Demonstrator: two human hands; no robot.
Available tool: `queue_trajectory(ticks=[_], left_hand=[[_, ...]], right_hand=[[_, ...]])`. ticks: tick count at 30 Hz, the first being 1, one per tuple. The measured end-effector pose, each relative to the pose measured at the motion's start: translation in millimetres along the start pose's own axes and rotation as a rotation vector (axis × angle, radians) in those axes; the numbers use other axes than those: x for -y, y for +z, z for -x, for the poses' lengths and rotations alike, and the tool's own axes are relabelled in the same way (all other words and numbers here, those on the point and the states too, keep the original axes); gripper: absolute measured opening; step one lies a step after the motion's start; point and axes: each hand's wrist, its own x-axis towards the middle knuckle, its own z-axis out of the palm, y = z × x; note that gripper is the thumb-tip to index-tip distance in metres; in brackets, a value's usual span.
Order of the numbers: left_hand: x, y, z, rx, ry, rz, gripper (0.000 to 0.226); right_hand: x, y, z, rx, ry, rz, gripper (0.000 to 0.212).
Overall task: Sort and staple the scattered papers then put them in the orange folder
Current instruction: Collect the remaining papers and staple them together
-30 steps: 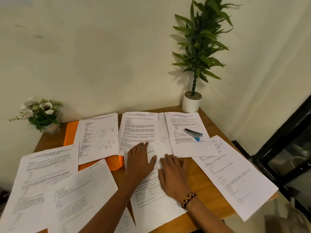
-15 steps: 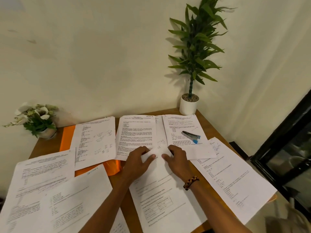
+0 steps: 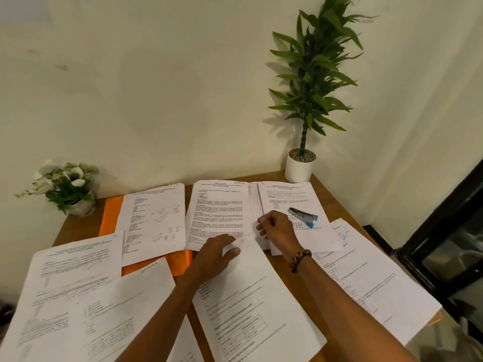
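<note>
Near the middle of the table (image 3: 324, 189), both hands are on the sheets. The left hand (image 3: 218, 253) lies on the front sheet (image 3: 256, 304) with its thumb over the top edge, fingers loosely bent; whether it's really gripping, I can't tell. The right hand (image 3: 278, 229) has its fingers curled, pinching the edge of a sheet by the back middle page (image 3: 218, 210). Paper like this is light and floppy, slides easily on wood, and creases if grabbed mid-page, so I'd lift at a corner or edge and square the stack before stapling. The stapler (image 3: 303, 215) sits on a page toward the back right corner. The orange folder (image 3: 111, 215) is at the back left, mostly buried under pages, so it'd need uncovering.
</note>
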Motion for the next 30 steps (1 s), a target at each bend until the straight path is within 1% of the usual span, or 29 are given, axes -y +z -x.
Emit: queue_trajectory(ticks=[1, 2, 4, 6, 7, 8, 9, 10, 12, 13, 14, 17, 18, 20, 22, 24, 26, 28, 30], left_hand=[[2, 1, 1, -0.014, -0.002, 0.019, 0.055], [2, 2, 3, -0.039, -0.012, 0.032, 0.055], [4, 3, 2, -0.07, -0.026, 0.042, 0.06], [6, 4, 1, -0.065, 0.001, 0.052, 0.073], [5, 5, 0, -0.05, 0.008, 0.056, 0.076], [1, 4, 2, -0.025, 0.013, 0.058, 0.072], [-4, 2, 3, 0.004, 0.021, 0.064, 0.064], [-7, 0, 3, 0.027, 0.034, 0.068, 0.057], [-11, -3, 2, 0.056, 0.047, 0.065, 0.054], [-12, -5, 2, 0.072, 0.047, 0.059, 0.054], [-13, -6, 0, 0.088, 0.046, 0.053, 0.054], [-15, -7, -4, 0.136, 0.025, 0.016, 0.05], [-16, -8, -4, 0.136, 0.013, 0.001, 0.049], [-16, -9, -5, 0.149, -0.009, 0.0, 0.051], [-13, -10, -6, 0.187, -0.017, 0.006, 0.053], [-13, -13, -8, 0.224, -0.008, 0.004, 0.05], [-13, -17, -12, 0.221, -0.014, -0.003, 0.051], [-13, -25, -17, 0.174, -0.021, -0.021, 0.045], [-10, -32, -21, 0.15, -0.049, -0.048, 0.049]], right_hand=[[0, 4, -8, 0.017, 0.037, 0.036, 0.011], [-1, 8, -14, 0.038, 0.072, 0.087, 0.015], [-1, 19, -21, 0.068, 0.099, 0.168, 0.031], [2, 29, -25, 0.067, 0.053, 0.237, 0.044], [3, 33, -28, 0.067, 0.053, 0.258, 0.051], [5, 35, -31, 0.073, 0.082, 0.25, 0.056], [5, 36, -36, 0.073, 0.135, 0.213, 0.059], [7, 36, -39, 0.075, 0.194, 0.175, 0.055], [7, 37, -43, 0.083, 0.291, 0.145, 0.041], [6, 37, -45, 0.078, 0.313, 0.16, 0.04], [7, 37, -45, 0.074, 0.32, 0.201, 0.044], [9, 37, -45, 0.069, 0.263, 0.324, 0.067], [10, 36, -43, 0.069, 0.237, 0.373, 0.067], [9, 34, -39, 0.077, 0.159, 0.503, 0.057], [5, 32, -37, 0.126, 0.08, 0.632, 0.05], [4, 29, -37, 0.194, 0.029, 0.72, 0.049], [5, 25, -36, 0.256, -0.019, 0.784, 0.05], [5, 21, -36, 0.314, -0.053, 0.821, 0.047], [2, 19, -34, 0.365, -0.046, 0.799, 0.044]])
